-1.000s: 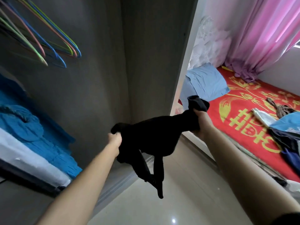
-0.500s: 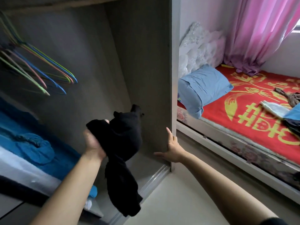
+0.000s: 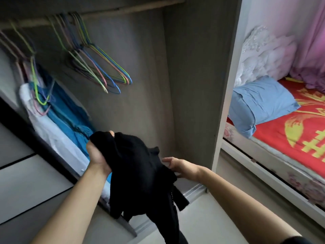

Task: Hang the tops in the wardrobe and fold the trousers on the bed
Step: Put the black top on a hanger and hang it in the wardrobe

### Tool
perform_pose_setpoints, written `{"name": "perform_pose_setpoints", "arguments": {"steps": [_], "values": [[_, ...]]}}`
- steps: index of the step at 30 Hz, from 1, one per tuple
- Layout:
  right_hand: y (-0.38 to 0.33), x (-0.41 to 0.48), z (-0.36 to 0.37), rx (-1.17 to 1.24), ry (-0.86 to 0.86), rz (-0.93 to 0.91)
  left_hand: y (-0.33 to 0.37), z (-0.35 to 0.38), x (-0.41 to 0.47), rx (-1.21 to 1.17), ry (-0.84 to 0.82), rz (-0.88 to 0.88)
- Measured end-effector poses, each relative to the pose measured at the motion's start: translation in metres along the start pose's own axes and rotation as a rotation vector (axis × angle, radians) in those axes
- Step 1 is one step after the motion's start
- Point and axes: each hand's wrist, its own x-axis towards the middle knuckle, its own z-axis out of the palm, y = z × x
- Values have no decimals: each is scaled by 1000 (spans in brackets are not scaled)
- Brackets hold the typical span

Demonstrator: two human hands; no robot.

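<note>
Head view: a black garment [image 3: 137, 169] is held up in front of the open wardrobe [image 3: 190, 85], low before its inner side wall. The upper part of the garment is bunched and clenched in the left hand [image 3: 97, 154], whose fingers are curled round the cloth. The rest of it hangs down toward the floor [image 3: 219, 217]. The right hand [image 3: 179, 167] is laid against the right edge of the garment. Its fingertips are hidden by the cloth, so it cannot be told whether the cloth is grasped or only touched.

Above, a rail [image 3: 123, 9] is seen across the wardrobe. A bunch of thin coloured hangers [image 3: 98, 67] hangs empty from it. Farther left, blue clothes [image 3: 66, 111] and a white garment [image 3: 52, 134] are hung on other hangers. This part is blurred.

To the right of the wardrobe, the bed [image 3: 290, 143] is covered with a red sheet with a yellow pattern. A blue pillow [image 3: 263, 103] is placed at its head, under a white padded headboard [image 3: 260, 55]. A pink curtain [image 3: 313, 41] hangs in the far corner.
</note>
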Motion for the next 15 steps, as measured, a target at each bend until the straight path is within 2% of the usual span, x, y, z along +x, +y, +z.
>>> {"name": "perform_pose_setpoints", "arguments": {"steps": [2,4,6,7,9,11,12,13,15], "values": [[6,-2,12,132,-183,33,0,-3,2,-38,66,78],[9,-1,19,-60,-147,-6,1,-9,5,-72,141,147],[9,3,19,-386,61,-108,-1,-16,6,-96,231,148],[10,5,17,-499,186,-168,-4,-24,8,-49,328,105],[6,9,13,-608,431,-308,-9,-38,9,153,562,-14],[0,13,10,-646,613,-467,-10,-49,6,468,670,-44],[-7,16,9,-668,660,-548,-8,-57,5,740,637,-56],[-15,20,10,-698,674,-617,-5,-66,6,1006,530,-99],[-34,29,20,-746,645,-695,3,-82,9,1374,230,-251]]}}
